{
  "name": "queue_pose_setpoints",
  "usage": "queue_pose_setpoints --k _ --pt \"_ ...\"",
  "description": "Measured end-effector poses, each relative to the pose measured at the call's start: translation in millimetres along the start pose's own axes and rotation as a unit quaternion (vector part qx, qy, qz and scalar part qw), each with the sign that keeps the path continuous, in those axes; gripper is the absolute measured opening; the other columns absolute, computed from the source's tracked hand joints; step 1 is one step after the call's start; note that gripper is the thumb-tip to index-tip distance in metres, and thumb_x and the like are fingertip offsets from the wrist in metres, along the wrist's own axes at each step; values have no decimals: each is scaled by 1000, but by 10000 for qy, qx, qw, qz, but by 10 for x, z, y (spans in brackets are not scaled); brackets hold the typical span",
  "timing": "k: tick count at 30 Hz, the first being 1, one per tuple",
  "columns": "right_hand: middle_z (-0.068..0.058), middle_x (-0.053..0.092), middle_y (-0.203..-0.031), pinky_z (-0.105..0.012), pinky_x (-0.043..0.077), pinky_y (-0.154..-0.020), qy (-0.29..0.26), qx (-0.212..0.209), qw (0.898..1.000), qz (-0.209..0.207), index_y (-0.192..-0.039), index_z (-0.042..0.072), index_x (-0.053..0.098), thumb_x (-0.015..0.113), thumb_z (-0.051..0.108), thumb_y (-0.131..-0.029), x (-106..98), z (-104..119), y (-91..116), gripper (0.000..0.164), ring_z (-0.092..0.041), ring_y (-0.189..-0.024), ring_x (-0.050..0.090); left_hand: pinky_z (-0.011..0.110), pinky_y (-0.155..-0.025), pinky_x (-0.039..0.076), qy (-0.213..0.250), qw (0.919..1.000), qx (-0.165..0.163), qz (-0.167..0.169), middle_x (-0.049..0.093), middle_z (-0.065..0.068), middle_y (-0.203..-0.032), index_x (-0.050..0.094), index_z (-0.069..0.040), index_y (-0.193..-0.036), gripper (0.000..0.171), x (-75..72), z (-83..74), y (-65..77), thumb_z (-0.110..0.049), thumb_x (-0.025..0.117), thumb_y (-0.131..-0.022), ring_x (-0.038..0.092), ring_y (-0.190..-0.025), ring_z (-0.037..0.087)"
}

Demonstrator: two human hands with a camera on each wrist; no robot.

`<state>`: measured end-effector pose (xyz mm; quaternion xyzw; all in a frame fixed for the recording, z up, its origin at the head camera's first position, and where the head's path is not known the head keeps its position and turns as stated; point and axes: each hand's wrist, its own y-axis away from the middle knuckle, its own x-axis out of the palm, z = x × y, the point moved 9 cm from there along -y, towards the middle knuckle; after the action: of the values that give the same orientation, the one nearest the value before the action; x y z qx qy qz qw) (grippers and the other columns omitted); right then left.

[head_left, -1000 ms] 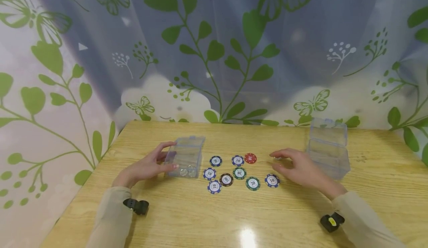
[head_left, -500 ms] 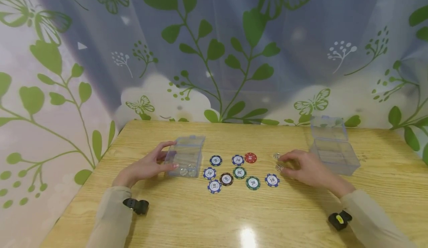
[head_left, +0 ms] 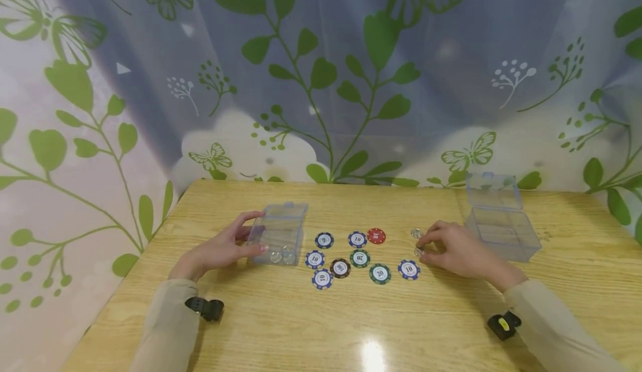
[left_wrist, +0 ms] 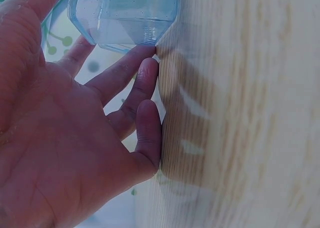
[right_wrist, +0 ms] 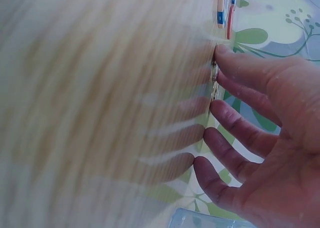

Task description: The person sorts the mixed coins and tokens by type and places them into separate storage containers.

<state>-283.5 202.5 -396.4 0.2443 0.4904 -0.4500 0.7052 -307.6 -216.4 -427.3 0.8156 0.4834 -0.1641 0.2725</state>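
Observation:
My left hand (head_left: 225,246) grips a clear plastic box (head_left: 277,227) at its left side, thumb in front and index finger at the back. Two silvery coins (head_left: 287,256) show through its near part. In the left wrist view, the lower fingers rest by the tabletop beside the box (left_wrist: 130,13). My right hand (head_left: 453,252) pinches a silvery coin (head_left: 419,251) lying at the table, thumb and index fingertips at its edges. Just behind it lies a second silvery coin (head_left: 416,232). In the right wrist view, the coins (right_wrist: 215,72) appear edge-on between the fingers.
Between the hands lie several poker chips, among them a red chip (head_left: 376,236), a green chip (head_left: 380,274), a black chip (head_left: 340,268) and a blue chip (head_left: 408,270). A second clear box (head_left: 506,238), lid up, stands right of my right hand. A patterned curtain (head_left: 321,82) hangs behind the table.
My right hand has drawn back slightly rightward, uncovering the two coins, and its fingertips have come together on the nearer one. The right box has shifted and turned slightly. My left hand stays put.

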Motion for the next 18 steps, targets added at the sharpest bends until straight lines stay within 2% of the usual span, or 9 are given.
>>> queue_pose_setpoints --k 3,11,18 --pt "-3 70 -104 -45 52 -83 -40 75 10000 19 -102 16 80 80 21 -89 10 -14 -7 14 -22 -94 65 66 -108 40 -1 10000 28 11 23 22 -168 18 -34 -162 86 3 -3 0 -47 71 -95 21 -155 46" --pt "-1 69 -99 -37 48 -79 -67 90 9998 132 -92 17 78 83 22 -86 23 -23 -64 10 -17 -90 61 67 -110 39 -4 10000 13 1 23 22 -168 18 -33 -162 86 8 -2 4 -47 71 -95 22 -155 46" --pt "0 65 -88 -34 45 -76 -65 166 9989 432 -85 14 71 86 18 -81 38 -39 -144 17 -15 -82 55 66 -111 38 -17 10000 92 0 25 23 -167 18 -32 -162 85 5 -3 -6 -46 71 -96 23 -155 46"
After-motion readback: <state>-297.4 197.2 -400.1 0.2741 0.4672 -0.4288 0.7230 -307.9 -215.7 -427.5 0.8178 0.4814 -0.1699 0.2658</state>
